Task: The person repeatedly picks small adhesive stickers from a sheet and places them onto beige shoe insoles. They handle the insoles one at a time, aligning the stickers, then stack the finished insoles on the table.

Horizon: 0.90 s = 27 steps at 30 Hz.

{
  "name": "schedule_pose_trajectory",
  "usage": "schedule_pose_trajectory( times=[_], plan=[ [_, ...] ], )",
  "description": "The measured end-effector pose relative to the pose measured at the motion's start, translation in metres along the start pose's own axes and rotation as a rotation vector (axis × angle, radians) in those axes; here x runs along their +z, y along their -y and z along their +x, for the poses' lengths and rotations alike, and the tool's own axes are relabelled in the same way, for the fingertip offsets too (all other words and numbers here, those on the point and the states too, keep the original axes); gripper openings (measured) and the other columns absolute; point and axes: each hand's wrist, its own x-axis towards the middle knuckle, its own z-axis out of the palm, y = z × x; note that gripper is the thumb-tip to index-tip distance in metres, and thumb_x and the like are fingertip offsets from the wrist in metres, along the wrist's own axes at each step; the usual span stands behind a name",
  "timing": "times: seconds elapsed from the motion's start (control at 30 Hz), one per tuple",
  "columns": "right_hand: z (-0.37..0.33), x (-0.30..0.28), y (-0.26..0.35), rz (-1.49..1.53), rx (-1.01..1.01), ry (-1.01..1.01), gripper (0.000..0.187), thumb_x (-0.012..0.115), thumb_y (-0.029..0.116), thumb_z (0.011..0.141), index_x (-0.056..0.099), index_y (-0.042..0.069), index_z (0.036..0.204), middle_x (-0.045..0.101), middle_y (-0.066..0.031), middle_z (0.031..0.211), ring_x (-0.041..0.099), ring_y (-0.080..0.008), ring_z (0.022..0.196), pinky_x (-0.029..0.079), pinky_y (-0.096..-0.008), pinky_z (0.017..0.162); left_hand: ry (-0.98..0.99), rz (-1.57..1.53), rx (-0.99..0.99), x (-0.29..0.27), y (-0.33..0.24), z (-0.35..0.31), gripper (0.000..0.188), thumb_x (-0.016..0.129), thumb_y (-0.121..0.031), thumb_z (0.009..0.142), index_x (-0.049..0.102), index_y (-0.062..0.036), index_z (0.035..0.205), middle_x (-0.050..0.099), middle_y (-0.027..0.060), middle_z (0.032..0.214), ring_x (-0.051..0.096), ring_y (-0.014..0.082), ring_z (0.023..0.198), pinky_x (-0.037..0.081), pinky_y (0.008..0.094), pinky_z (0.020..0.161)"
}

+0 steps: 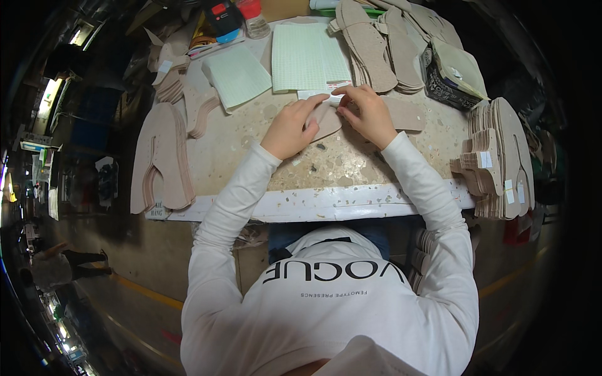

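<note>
My left hand [291,128] is closed on a beige, round-ended flat shoe piece [327,126], its thumb at the near side and its index finger reaching to the far end. My right hand [371,118] is curled at the other side of the piece. Its index finger and thumb close on a small white label [336,99] at the piece's far end; the fingertips partly hide it. Just beyond the hands lies a pale green label sheet [307,56], with white strips at its lower edge. Another beige flat piece [404,114] rests beyond my right wrist.
Stacks of beige cut pieces stand at the left [164,150], right [495,156] and far right [370,50]. A second green sheet [238,75], a clear jar with red lid [256,24] and a dark basket [448,88] sit farther back. White edging [338,203] runs along the table front.
</note>
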Motion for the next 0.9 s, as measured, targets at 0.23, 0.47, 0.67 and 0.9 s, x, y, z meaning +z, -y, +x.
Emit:
schedule_pose_trajectory(
  times=[0.23,0.47,0.67,0.9],
  plan=[
    [-0.004,0.011,0.009,-0.047,-0.145,0.032,0.064,0.067,0.001,0.075,0.053,0.021,0.134,0.068,-0.0054,0.083,0.064,-0.0234,0.084,0.054,-0.0375,0.07,0.027,0.219,0.075,0.005,-0.003,-0.003,0.038,0.074,-0.019,0.076,0.062,-0.0107,0.111,0.063,0.0086,0.093,0.062,0.0291,0.086,0.05,0.0378,0.078],
    [-0.002,0.007,0.0,0.135,0.049,-0.038,0.058,0.07,0.004,0.076,0.057,0.02,0.13,0.068,-0.0038,0.082,0.064,-0.0231,0.084,0.053,-0.0377,0.074,0.03,0.165,0.005,0.005,0.001,-0.001,0.037,0.074,-0.019,0.075,0.063,-0.0113,0.109,0.065,0.0094,0.096,0.063,0.0308,0.085,0.051,0.0394,0.078],
    [-0.006,0.017,0.001,0.061,-0.075,-0.042,0.063,0.07,0.001,0.076,0.054,0.019,0.134,0.068,-0.0037,0.079,0.064,-0.0223,0.082,0.053,-0.0354,0.075,0.039,0.229,0.03,0.005,-0.004,-0.004,0.035,0.071,-0.017,0.077,0.064,-0.0115,0.11,0.065,0.0128,0.092,0.064,0.0327,0.083,0.052,0.0391,0.075],
    [-0.001,0.003,0.002,0.367,0.09,0.04,0.075,0.063,-0.012,0.074,0.046,0.018,0.141,0.057,-0.0131,0.106,0.064,-0.0247,0.082,0.056,-0.0333,0.075,-0.041,0.063,0.017,0.005,-0.003,0.002,0.038,0.076,-0.023,0.073,0.064,-0.0106,0.107,0.062,0.0133,0.086,0.063,0.0331,0.081,0.052,0.0388,0.074]
  ],
)
